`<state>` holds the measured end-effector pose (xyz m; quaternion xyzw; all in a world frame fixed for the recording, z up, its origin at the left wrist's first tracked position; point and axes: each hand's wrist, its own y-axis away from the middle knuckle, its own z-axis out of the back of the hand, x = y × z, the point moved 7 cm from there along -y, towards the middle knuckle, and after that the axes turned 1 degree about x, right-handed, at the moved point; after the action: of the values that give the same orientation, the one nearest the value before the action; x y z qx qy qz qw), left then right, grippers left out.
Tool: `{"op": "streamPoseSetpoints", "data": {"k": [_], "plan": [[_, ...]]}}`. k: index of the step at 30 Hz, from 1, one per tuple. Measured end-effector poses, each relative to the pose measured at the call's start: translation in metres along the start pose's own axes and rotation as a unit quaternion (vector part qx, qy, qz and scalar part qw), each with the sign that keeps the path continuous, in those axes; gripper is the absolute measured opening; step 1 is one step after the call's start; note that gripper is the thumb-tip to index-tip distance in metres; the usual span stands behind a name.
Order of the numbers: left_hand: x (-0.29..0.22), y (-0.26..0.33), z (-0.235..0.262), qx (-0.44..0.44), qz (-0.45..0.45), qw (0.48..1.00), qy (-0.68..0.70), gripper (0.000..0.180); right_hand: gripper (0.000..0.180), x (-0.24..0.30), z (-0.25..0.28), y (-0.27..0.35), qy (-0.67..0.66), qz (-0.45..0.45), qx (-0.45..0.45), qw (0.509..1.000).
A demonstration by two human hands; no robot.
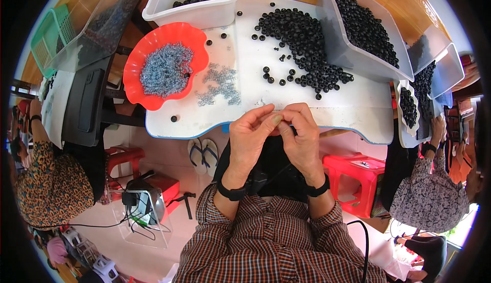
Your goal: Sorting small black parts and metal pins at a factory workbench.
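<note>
My left hand (247, 138) and my right hand (300, 138) meet fingertip to fingertip over the near edge of the white table (286, 110). Both are closed in a pinch, and whatever they grip is hidden or too small to name. Just beyond them lie several loose black round pieces with holes (291, 72), in front of a larger black heap (296, 32). Left of the hands, small bluish-grey see-through pieces (220, 84) are scattered on the tabletop. A red wavy-rimmed bowl (134, 86) holds more of these small pieces, with a dark piece near its right side.
A white tub (192, 16) and a large clear bin (337, 37), both holding black pieces, stand at the back. People work at tables on both sides. Red stools (353, 175), flip-flops (203, 155) and a clear box with cables (146, 216) are on the floor.
</note>
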<state>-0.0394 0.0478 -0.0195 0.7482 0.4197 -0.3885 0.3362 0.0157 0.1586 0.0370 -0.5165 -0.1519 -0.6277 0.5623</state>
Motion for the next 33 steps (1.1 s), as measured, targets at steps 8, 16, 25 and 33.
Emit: {"op": "streamPoseSetpoints", "data": {"k": [8,16,25,33], "plan": [[0.016,-0.011,0.011,0.089,0.038,0.983,0.158,0.026,0.018,-0.015,-0.002,0.003,-0.19,-0.097,0.007,0.977],[0.005,-0.01,0.008,0.121,0.014,0.965,0.23,0.024,0.017,-0.023,0.008,0.008,-0.242,-0.152,-0.013,0.958],[-0.035,-0.03,0.001,0.028,0.032,0.989,0.142,0.024,0.018,0.115,0.029,-0.007,-0.18,0.119,0.064,0.974],[-0.106,-0.128,-0.007,0.024,-0.058,0.988,0.14,0.024,0.023,0.192,0.035,0.019,-0.374,0.35,-0.164,0.843]]}}
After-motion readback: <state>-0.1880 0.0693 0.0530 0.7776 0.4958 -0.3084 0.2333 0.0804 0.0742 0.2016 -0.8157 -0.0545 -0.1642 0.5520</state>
